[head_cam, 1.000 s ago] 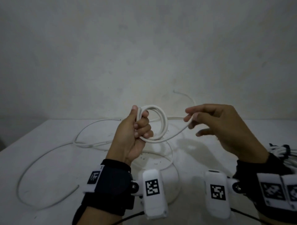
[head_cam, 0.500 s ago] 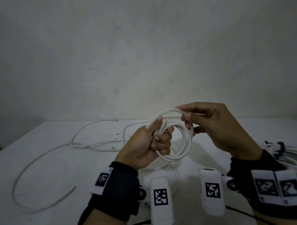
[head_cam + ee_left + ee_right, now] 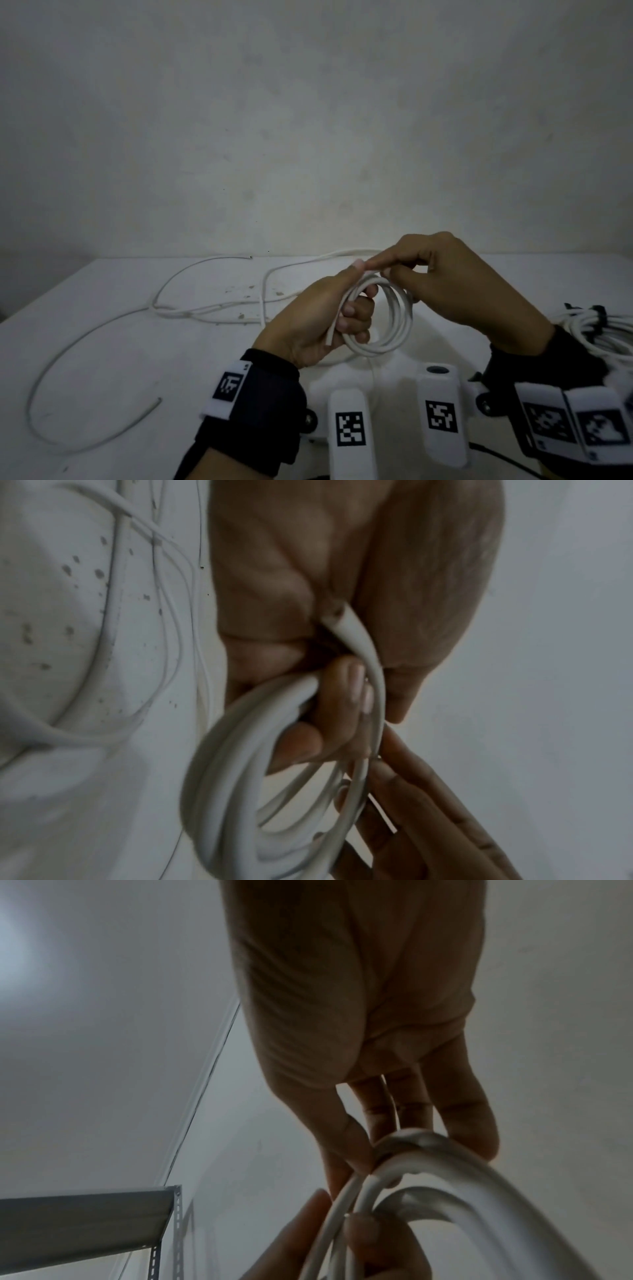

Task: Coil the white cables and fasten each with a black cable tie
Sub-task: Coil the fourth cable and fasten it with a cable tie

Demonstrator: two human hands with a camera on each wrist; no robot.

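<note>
A white cable coil of several loops hangs above the table, gripped by my left hand with fingers curled round its left side. The cut cable end sticks out below my thumb. My right hand pinches the cable at the coil's top, right beside my left thumb tip. The left wrist view shows the coil and the cable end in my left fingers. The cable's loose length trails back onto the table.
Another white cable lies in a wide loop over the left of the white table. Coiled cables with black ties sit at the right edge. A wall rises behind the table. A grey metal shelf shows in the right wrist view.
My right hand swung left from an arm's reach away and laid another loop onto the coil. Both hands sank lower and now meet at the coil's top.
</note>
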